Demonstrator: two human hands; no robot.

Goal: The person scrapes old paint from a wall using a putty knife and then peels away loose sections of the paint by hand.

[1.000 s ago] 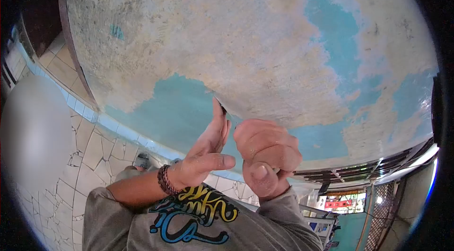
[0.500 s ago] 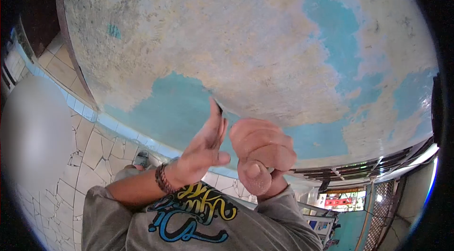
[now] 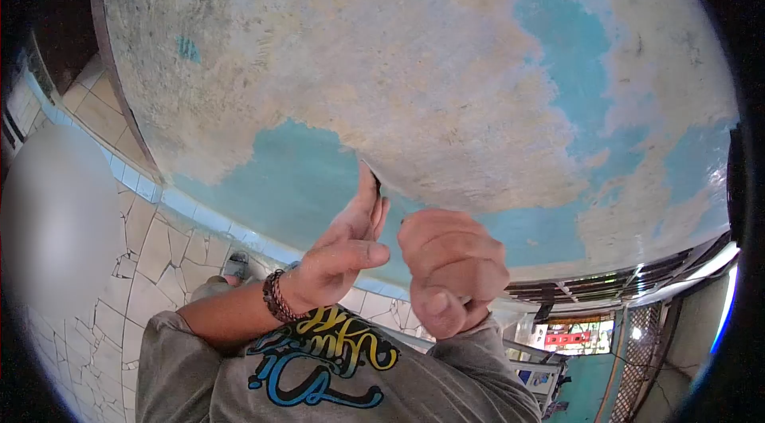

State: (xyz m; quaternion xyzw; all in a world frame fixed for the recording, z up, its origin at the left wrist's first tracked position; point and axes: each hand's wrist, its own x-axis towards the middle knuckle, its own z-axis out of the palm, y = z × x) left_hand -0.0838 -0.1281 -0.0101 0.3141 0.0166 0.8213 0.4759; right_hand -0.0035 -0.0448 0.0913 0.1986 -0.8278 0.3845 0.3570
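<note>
My left hand (image 3: pixel 344 251) is raised before a wall (image 3: pixel 374 64) of worn, patchy paint. Its fingers stretch upward, the thumb points right, and the fingertips overlap the lower edge of a turquoise patch (image 3: pixel 287 164). A thin dark sliver shows along the fingertips. Around the left wrist sits a dark braided bracelet (image 3: pixel 276 295). Just to the right, apart from it, my right hand (image 3: pixel 454 267) is curled into a fist, knuckles up and thumb folded across the front. The inside of that fist is hidden, so I cannot tell what it holds.
A floor of cracked pale tiles (image 3: pixel 151 263) runs along the left, edged by a light-blue tiled border (image 3: pixel 191 208). A blurred grey oval covers part of the left side. Dark slats (image 3: pixel 570 290) and a lattice panel (image 3: pixel 637 351) appear at lower right.
My right fist has moved slightly right and down, turning so its thumb sits lower against the fingers. My left hand has shifted slightly right, its fingers still extended.
</note>
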